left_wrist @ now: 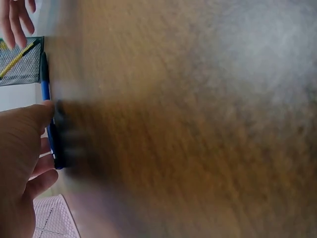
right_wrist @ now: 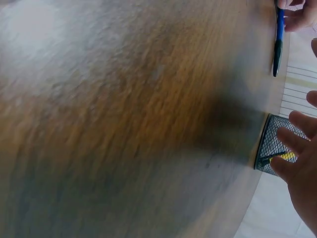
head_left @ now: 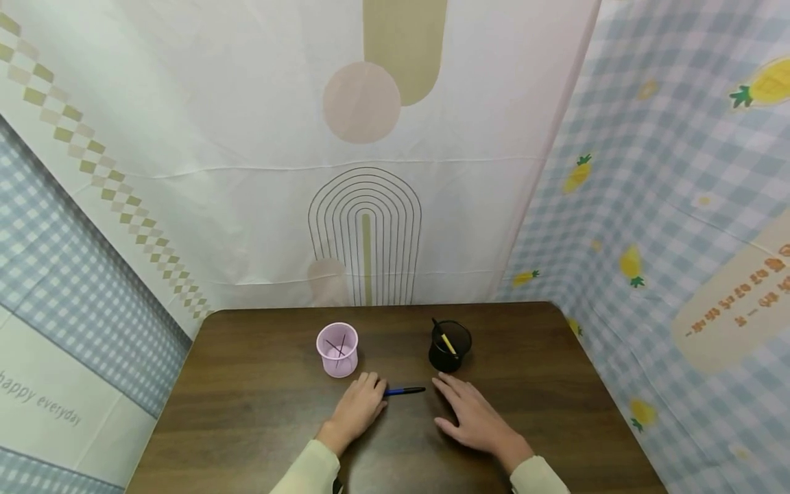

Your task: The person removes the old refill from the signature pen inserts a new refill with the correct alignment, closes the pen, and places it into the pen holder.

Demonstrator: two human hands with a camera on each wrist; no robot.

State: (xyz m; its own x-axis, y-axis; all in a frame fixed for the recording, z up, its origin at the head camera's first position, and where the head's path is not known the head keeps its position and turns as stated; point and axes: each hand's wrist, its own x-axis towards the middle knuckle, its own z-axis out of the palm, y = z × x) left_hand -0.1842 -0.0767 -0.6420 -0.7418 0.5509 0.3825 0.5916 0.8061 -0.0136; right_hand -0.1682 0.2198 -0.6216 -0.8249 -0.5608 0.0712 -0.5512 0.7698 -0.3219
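A blue pen (head_left: 404,391) with a black cap lies level, close over the tabletop. My left hand (head_left: 360,403) pinches it, the thumb on one side and the fingers on the other, as the left wrist view shows; the capped end points right, toward my other hand. My right hand (head_left: 475,416) has its fingers spread and holds nothing, palm down just in front of the black mesh pen cup (head_left: 441,357). Inside that cup leans a yellow and black pen (head_left: 447,342). A pink mesh cup (head_left: 338,363) stands beyond my left hand, with dark crossed lines showing in it.
Both cups stand toward the back of the brown wooden table (head_left: 247,398). A patterned white cloth (head_left: 259,226) hangs behind the table's back edge, and checked cloth (head_left: 617,171) hangs along the right side.
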